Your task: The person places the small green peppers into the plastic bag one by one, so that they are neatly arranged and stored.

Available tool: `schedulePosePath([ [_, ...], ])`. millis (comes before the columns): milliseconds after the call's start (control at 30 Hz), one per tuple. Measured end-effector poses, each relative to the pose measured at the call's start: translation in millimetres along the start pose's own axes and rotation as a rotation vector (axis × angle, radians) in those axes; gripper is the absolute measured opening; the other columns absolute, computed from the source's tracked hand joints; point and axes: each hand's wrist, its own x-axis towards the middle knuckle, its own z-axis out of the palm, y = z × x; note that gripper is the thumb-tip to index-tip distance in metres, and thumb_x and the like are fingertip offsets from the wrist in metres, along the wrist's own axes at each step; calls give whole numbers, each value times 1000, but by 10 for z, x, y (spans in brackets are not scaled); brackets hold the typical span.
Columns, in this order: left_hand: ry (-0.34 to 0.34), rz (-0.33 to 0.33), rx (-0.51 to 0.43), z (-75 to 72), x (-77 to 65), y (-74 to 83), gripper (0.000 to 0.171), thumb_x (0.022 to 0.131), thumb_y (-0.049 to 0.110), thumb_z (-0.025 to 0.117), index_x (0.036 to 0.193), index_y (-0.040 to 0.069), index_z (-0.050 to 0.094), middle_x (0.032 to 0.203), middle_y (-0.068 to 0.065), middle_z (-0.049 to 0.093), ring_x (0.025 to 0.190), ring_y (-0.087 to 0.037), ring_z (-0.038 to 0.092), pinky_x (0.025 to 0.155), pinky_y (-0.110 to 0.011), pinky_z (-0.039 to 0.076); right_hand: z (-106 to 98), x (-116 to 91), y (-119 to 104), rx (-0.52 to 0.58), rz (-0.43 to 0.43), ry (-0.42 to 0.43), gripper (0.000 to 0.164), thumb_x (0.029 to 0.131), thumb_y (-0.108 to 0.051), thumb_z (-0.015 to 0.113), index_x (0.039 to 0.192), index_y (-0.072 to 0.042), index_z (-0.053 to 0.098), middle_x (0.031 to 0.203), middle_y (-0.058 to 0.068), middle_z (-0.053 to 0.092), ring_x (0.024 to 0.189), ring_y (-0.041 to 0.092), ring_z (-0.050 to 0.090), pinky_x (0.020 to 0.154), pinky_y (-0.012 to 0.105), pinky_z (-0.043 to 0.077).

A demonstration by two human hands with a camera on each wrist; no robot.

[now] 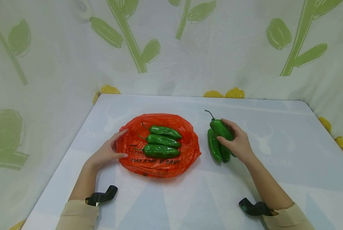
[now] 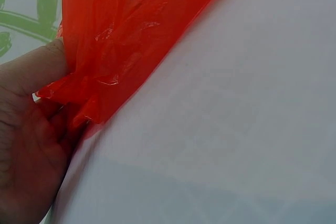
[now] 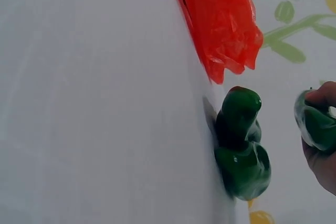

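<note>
An open red plastic bag [image 1: 157, 119] lies on the table with three glossy green chili peppers [image 1: 161, 151] side by side in it. At the bag's left edge, my left hand [image 1: 105, 153] grips the thin plastic; the film bunches between thumb and fingers in the left wrist view [image 2: 37, 145]. To the right of the bag, my right hand [image 1: 238, 142] holds a green chili pepper [image 1: 220, 129] between thumb and fingers, its curved stem pointing away from me. More green chili peppers [image 1: 214, 147] lie right below it on the table, partly hidden by the hand.
The white table [image 1: 177, 204] has a pale blue pattern. Behind it and to the left hangs a pale curtain [image 1: 231, 57] with green plant prints. Black wrist cameras [image 1: 102, 195] are strapped at both sleeves. Lettering shows on the bag's front.
</note>
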Motion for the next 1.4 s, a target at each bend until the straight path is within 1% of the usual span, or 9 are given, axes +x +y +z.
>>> schedulePosePath([
  [33, 0, -2, -2, 0, 0, -2, 92, 74, 22, 79, 149, 25, 27, 156, -10, 18, 143, -35, 12, 105, -60, 30, 8, 4, -12, -4, -1, -4, 64, 85, -8, 69, 142, -7, 39, 133, 18, 49, 113, 29, 49, 84, 6, 40],
  [100, -1, -1, -5, -1, 2, -7, 91, 74, 22, 79, 149, 25, 27, 156, -9, 18, 144, -35, 11, 106, -60, 29, 23, 12, -40, -9, -1, -12, 64, 85, -8, 69, 142, -8, 39, 133, 18, 50, 113, 29, 49, 89, 16, 45],
  [233, -1, 1, 0, -3, 7, -20, 91, 75, 22, 79, 149, 25, 27, 156, -8, 19, 144, -34, 11, 106, -60, 28, 57, 21, -99, -6, 4, -28, 63, 85, -7, 68, 142, -8, 40, 133, 17, 49, 114, 30, 48, 96, 43, 47],
  [267, 0, 2, 2, -3, 8, -22, 91, 75, 22, 79, 149, 26, 27, 156, -8, 19, 144, -34, 11, 106, -60, 28, 66, 21, -112, 1, 6, -33, 63, 85, -7, 68, 142, -8, 40, 133, 17, 49, 114, 30, 48, 96, 47, 46],
  [333, 0, 2, 4, -3, 7, -24, 91, 75, 23, 79, 149, 26, 27, 157, -8, 19, 144, -34, 11, 106, -60, 29, 86, 21, -135, 17, 6, -42, 62, 85, -6, 67, 141, -8, 40, 134, 17, 48, 115, 31, 47, 97, 51, 45],
  [600, 2, -2, 9, -3, 1, -22, 91, 75, 23, 79, 150, 25, 26, 156, -9, 19, 144, -35, 11, 106, -60, 29, 175, 19, -183, 37, -7, -68, 62, 85, -3, 67, 141, -7, 41, 136, 17, 47, 117, 33, 46, 97, 53, 45],
  [833, 5, -9, 13, -1, 4, -15, 92, 74, 23, 79, 150, 25, 26, 156, -9, 19, 144, -35, 11, 106, -61, 29, 255, 30, -220, 7, -9, -87, 61, 84, -4, 68, 140, -10, 42, 134, 16, 48, 116, 34, 47, 93, 54, 48],
  [967, 4, -8, 14, 1, 4, -7, 92, 74, 23, 79, 150, 25, 26, 156, -10, 19, 144, -35, 11, 107, -62, 27, 304, 39, -237, 5, -51, -94, 60, 83, -2, 68, 139, -8, 44, 132, 17, 50, 113, 34, 49, 90, 53, 50],
  [1400, 8, -12, 10, 6, 4, -1, 92, 74, 23, 79, 150, 26, 26, 156, -10, 18, 143, -35, 11, 106, -62, 28, 457, 44, -347, 55, -201, -119, 59, 80, 3, 68, 135, -3, 48, 132, 17, 52, 108, 30, 52, 84, 47, 51],
])
